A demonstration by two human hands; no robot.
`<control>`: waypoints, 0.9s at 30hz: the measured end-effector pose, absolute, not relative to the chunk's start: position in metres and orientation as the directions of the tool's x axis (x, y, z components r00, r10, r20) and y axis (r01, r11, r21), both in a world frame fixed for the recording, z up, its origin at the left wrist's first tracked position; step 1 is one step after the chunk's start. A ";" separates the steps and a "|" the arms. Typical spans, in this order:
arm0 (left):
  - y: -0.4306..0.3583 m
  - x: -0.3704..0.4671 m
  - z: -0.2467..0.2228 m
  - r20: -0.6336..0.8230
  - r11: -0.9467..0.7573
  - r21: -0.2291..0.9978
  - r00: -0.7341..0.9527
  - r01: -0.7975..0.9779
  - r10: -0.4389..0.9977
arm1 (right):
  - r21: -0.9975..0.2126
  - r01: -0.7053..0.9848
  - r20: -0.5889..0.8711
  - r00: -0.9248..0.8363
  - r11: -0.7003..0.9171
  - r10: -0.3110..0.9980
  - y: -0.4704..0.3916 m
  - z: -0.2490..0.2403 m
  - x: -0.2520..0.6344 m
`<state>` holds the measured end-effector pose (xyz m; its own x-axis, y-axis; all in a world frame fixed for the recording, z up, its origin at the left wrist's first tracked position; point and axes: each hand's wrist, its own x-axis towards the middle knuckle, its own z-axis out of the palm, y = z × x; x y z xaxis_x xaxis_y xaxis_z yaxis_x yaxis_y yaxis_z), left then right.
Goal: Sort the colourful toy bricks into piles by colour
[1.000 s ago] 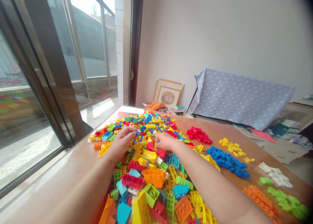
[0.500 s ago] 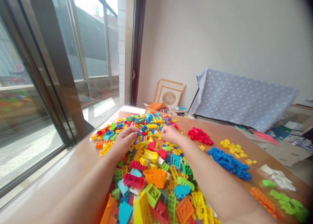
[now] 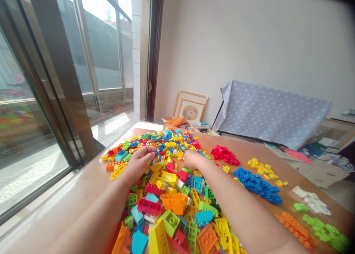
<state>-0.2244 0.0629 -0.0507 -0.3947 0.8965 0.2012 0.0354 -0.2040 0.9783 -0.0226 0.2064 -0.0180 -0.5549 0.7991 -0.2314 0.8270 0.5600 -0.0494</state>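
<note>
My left hand (image 3: 142, 162) is over the left side of a large heap of mixed toy building bricks (image 3: 166, 178). Its thumb and forefinger are pinched together, with a small blue brick (image 3: 156, 149) at their tips. Across from it, my right hand (image 3: 192, 160) reaches down to the heap's right side with fingers curled. Its fingertips are turned away, so what they hold, if anything, is hidden. Between the hands lie small yellow, blue and red bricks. Nearer to me are bigger pieces, among them an orange one (image 3: 174, 203) and a yellow curved one (image 3: 168, 177).
Right of the heap are colour groups: red bricks (image 3: 225, 155), yellow bricks (image 3: 263, 168), blue bricks (image 3: 257, 185), white pieces (image 3: 312, 199), orange bricks (image 3: 296, 230) and light green bricks (image 3: 325, 228). A window (image 3: 105, 54) is at left; a dotted cloth (image 3: 271, 109) hangs beyond the table (image 3: 85, 187).
My right hand has dipped slightly lower toward the bricks, and its fingers are more hidden. My left hand keeps its pinch in nearly the same place. The view has shifted slightly.
</note>
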 end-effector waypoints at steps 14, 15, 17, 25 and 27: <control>0.056 -0.223 -0.018 0.273 -0.268 0.961 -0.356 0.064 0.894 | -0.707 0.629 -0.089 -0.534 0.324 0.841 0.182 -0.019 -0.002; 0.053 -0.221 -0.011 0.280 -0.273 0.960 -0.340 0.069 0.898 | -0.767 0.569 -0.076 -0.541 0.297 0.838 0.177 -0.016 0.003; 0.047 -0.215 0.003 0.294 -0.285 0.956 -0.296 0.075 0.909 | -0.923 0.351 -0.074 -0.564 0.158 0.822 0.167 -0.010 0.014; 0.025 -0.177 0.041 0.369 -0.359 0.924 -0.056 0.134 0.928 | -0.765 -0.431 -0.097 -0.658 -0.479 0.747 0.113 0.000 0.035; 0.023 -0.168 0.043 0.392 -0.389 0.911 0.010 0.134 0.920 | -0.734 -0.457 -0.105 -0.655 -0.503 0.749 0.099 0.000 0.036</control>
